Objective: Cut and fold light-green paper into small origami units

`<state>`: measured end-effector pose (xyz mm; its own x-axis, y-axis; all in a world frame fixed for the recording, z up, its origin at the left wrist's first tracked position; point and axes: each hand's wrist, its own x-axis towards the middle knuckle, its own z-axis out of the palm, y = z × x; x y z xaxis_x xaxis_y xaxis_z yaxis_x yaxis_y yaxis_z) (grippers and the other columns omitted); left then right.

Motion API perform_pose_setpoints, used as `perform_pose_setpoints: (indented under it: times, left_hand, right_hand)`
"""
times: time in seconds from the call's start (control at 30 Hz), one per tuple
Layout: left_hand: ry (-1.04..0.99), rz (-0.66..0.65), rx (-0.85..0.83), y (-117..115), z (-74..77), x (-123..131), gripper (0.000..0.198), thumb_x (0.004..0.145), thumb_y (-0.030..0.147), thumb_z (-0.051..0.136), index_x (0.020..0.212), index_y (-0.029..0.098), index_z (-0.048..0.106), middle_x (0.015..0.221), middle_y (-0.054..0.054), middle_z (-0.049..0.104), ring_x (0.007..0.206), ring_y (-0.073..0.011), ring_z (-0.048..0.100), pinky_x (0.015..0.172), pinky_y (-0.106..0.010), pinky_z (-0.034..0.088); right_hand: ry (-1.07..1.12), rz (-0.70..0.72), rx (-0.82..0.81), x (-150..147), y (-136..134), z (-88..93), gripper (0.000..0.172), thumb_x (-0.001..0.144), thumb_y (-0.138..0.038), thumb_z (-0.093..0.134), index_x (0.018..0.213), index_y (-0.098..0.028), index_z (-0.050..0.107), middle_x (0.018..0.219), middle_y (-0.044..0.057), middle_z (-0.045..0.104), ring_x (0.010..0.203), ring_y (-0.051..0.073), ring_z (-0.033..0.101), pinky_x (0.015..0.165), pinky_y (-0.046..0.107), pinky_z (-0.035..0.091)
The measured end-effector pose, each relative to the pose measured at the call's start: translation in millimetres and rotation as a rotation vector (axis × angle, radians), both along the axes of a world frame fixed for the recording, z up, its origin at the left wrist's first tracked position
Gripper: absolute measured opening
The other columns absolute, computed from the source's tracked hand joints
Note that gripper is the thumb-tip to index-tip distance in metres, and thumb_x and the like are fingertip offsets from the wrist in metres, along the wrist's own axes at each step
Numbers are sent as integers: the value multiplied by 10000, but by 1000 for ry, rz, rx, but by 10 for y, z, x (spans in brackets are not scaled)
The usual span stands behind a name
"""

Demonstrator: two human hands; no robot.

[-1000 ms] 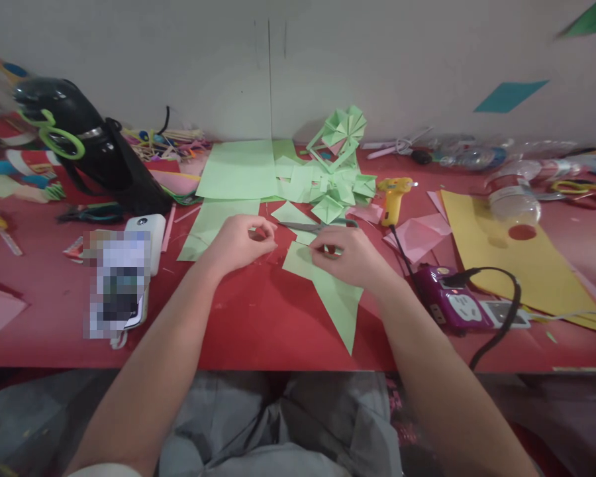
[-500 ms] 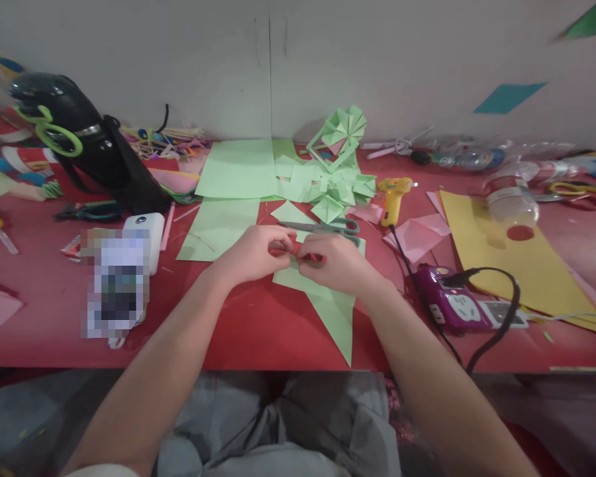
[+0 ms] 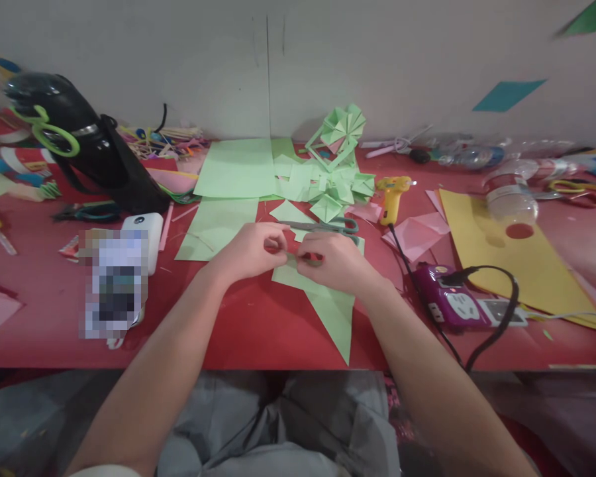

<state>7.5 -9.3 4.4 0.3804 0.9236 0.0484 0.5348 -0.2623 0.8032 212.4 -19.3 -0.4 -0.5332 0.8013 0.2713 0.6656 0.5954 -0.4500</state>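
My left hand [image 3: 259, 250] and my right hand [image 3: 330, 260] are close together above the red table, fingertips nearly meeting. Each is closed in a pinch. A tiny reddish bit shows between the fingertips, too small to name. Under my right hand lies a pointed light green paper piece [image 3: 330, 315]. Just behind the hands are grey-green handled scissors [image 3: 322, 226], lying on green paper scraps. Farther back stands a folded green paper model [image 3: 342, 129], with more folded green pieces [image 3: 335, 192] in front of it.
Light green sheets [image 3: 236, 169] lie at back left, near a black bottle [image 3: 87, 139] and a white phone-like device [image 3: 149, 242]. To the right are a yellow glue gun [image 3: 392, 199], a purple power strip [image 3: 451, 298] with cables, yellow paper [image 3: 516, 265] and a clear plastic bottle [image 3: 511, 199].
The fingertips of my left hand have drawn slightly left, away from my right hand. Less red shows between the hands. The things on the table have stayed put.
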Motion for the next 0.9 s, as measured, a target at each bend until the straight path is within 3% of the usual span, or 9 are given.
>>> perform_pose_setpoints:
  times: [0.2,0.37,0.7,0.9]
  left_hand:
    - [10,115,6,52,14,-135,58,750,219,645,712,189,676,1349,-84,637,1057,-257,690,938,-395,559]
    - [-59,13,10,2,74,-39,113,786,267,647,834,203,727,1295,-92,671,1214,-284,618,899,-355,563]
    - [-108,-124,-20,4,5,13,122,833,282,636,795,196,713,1251,-105,691,1260,-294,590,930,-385,537]
    - [-54,-88,44,33,6,-38,152,863,246,595,771,192,704,1348,-94,635,1186,-284,629,898,-399,543]
  right_hand:
    - [73,-64,-20,77,13,21,145,787,-197,598,650,-198,645,676,9,609,644,123,500,567,267,279]
    - [150,16,-53,60,28,-2,158,817,-226,596,668,-191,637,663,9,599,638,124,486,587,268,304]
    - [171,33,-99,32,46,-15,85,749,-168,584,672,-190,611,651,-5,580,604,114,455,595,274,305]
    - [190,9,-183,32,61,-1,79,744,-178,582,671,-192,608,674,5,596,619,124,458,586,277,306]
